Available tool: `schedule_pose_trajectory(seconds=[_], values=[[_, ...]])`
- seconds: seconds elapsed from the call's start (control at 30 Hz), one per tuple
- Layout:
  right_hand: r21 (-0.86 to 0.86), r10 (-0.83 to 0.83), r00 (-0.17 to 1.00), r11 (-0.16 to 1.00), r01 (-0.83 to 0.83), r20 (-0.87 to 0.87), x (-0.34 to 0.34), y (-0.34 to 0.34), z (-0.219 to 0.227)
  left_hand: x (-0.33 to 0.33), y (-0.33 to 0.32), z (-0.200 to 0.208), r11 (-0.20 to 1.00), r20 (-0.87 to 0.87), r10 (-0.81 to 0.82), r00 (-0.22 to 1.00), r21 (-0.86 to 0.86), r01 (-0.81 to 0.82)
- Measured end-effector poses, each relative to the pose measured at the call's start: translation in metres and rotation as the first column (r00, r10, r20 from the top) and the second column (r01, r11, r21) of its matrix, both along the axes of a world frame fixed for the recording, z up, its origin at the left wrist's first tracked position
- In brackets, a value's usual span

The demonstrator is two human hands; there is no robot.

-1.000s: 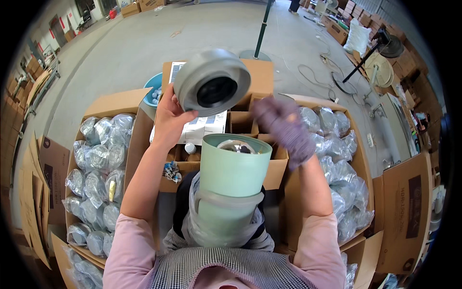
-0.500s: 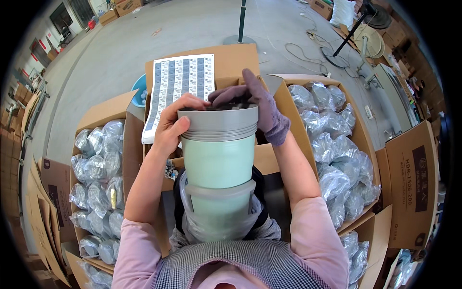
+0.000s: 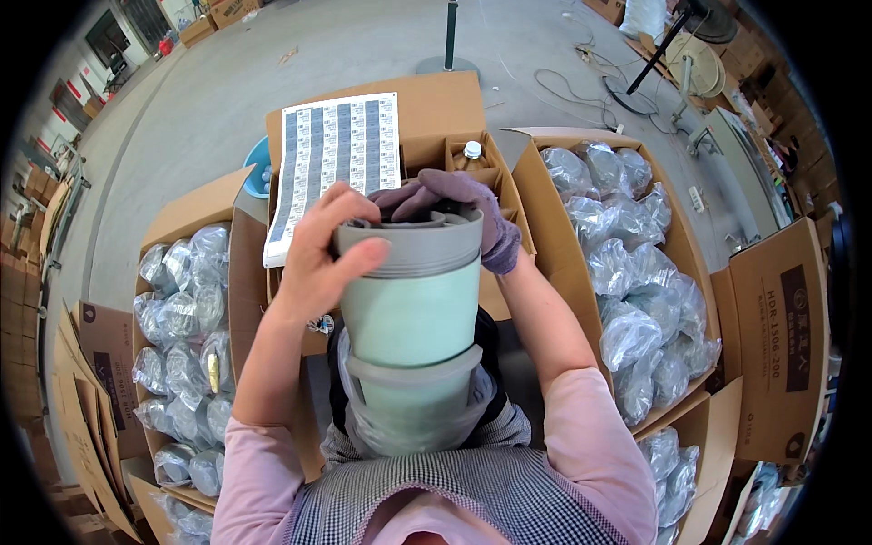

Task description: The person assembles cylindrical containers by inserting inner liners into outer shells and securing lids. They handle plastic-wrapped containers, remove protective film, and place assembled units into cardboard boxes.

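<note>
A pale green cylindrical container with a ribbed grey collar stands upright in front of my body, its top tilted toward the far side. A grey band or handle crosses its lower part, and a clear plastic bag is bunched around its base. My bare left hand grips the collar's left side, fingers over the rim and thumb along the front. My right hand, in a purple-grey glove, curls over the rim from the right. Its fingertips reach dark parts at the top that I cannot make out.
Beyond the container stands a divided carton with a white-capped bottle and a sheet of printed labels. Cartons of plastic-wrapped items flank me at left and right. A blue basin sits behind the label sheet.
My right hand has lowered its raised fingers over the rim. My left thumb has shifted inward across the collar. The white-capped bottle has come into sight.
</note>
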State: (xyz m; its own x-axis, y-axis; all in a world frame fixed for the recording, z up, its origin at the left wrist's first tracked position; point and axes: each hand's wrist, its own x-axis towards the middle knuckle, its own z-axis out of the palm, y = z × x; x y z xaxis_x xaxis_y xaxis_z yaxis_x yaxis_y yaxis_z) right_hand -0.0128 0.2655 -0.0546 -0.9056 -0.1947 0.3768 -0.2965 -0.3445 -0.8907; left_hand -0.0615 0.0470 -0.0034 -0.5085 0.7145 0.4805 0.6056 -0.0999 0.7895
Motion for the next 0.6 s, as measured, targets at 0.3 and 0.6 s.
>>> schedule_pose_trajectory(seconds=[0.3,0.6], values=[[0.054,-0.06,0.997,0.997,0.057,0.053,0.031,-0.005,0.026,0.014,-0.003,-0.002,0.999,0.065,-0.03,0.997,0.041,0.027],[0.132,-0.592,0.797,0.805,0.579,0.115,0.056,0.003,0.051,-0.009,0.009,-0.021,0.967,0.279,0.043,0.959,0.228,-0.11]])
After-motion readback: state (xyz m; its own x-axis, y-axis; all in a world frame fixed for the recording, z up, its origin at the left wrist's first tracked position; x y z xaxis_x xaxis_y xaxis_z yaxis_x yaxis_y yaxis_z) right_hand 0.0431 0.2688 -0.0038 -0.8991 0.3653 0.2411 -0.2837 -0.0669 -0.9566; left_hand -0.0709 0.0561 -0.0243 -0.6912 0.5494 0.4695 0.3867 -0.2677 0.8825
